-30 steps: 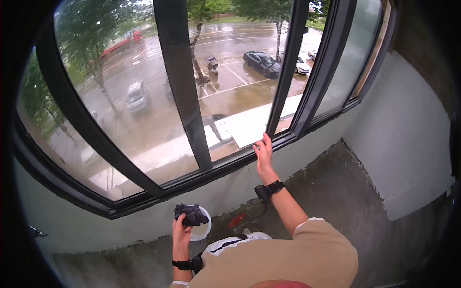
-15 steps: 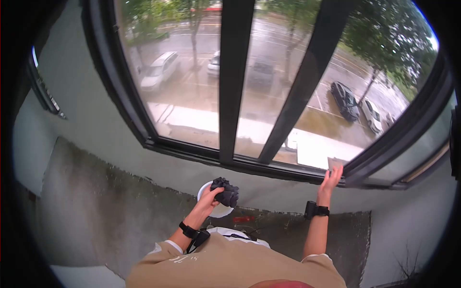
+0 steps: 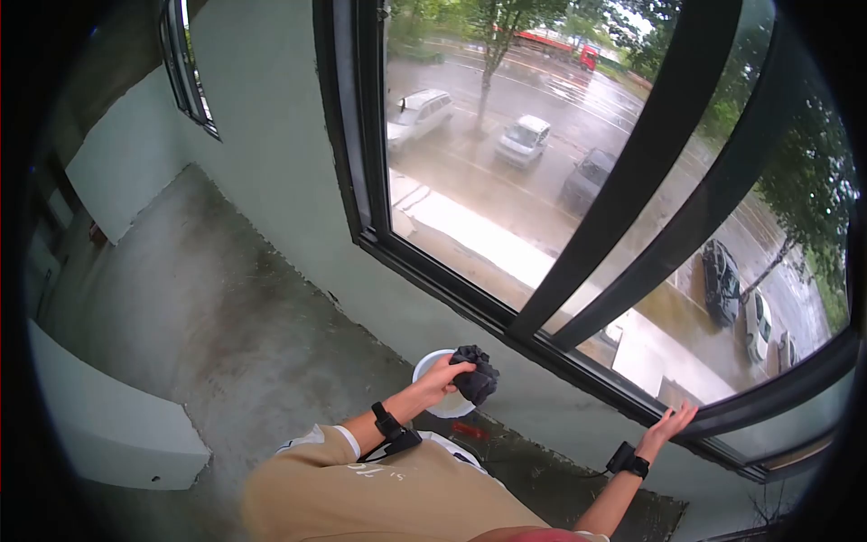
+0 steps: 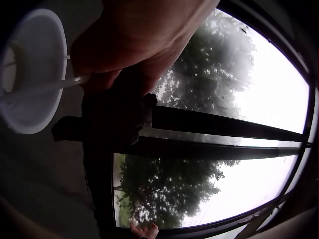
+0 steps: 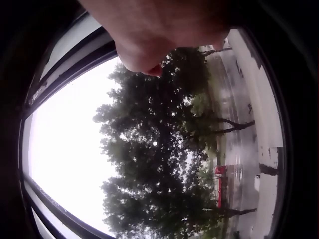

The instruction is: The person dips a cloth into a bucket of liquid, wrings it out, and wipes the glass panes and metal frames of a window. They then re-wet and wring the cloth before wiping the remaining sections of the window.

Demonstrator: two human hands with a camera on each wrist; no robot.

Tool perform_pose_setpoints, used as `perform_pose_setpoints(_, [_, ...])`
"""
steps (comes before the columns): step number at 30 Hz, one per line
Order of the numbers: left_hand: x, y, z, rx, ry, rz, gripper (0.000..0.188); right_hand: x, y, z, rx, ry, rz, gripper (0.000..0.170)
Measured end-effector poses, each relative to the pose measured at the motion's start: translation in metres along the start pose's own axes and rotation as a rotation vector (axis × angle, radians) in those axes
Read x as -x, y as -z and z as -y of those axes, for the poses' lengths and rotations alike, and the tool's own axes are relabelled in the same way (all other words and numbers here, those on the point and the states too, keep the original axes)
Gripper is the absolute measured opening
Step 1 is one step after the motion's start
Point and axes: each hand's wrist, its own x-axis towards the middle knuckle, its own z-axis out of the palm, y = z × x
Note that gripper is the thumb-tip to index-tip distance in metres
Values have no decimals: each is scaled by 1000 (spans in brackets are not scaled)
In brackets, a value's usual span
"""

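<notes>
In the head view my left hand (image 3: 437,379) grips a crumpled dark grey cloth (image 3: 477,375), which bunches out past the thumb. Below it stands a white bucket (image 3: 419,369), partly covered by the hand and cloth. The left wrist view shows the bucket's white wall (image 4: 47,55) and thin handle beside the hand, with the cloth (image 4: 117,117) dark against the window. My right hand (image 3: 666,426) lies at the lower window frame (image 3: 596,375), its fingers extended over the dark rail near an upright. Nothing shows in that hand.
A large window with dark uprights (image 3: 623,181) spans the wall, and a wet car park lies outside. A red object (image 3: 470,431) is on the concrete floor (image 3: 271,307) near the bucket. At lower left juts a pale low wall (image 3: 108,425).
The head view has swung left, bringing more floor and the far wall in. My right hand has come down onto the window frame. The left hand keeps the cloth over the bucket.
</notes>
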Motion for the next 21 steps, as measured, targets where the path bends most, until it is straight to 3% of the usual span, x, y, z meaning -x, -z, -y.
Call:
perform_pose_setpoints(8, [-7, 3, 9, -35, -9, 4, 37, -23, 16, -6, 5, 29, -15, 67])
perform_pose_setpoints(13, [-6, 0, 11, -20, -56, -2, 27, -23, 21, 1, 31, 67, -32, 59])
perform_pose_setpoints(21, [-3, -12, 5, 0, -36, 25, 14, -18, 15, 18, 37, 17, -30, 59])
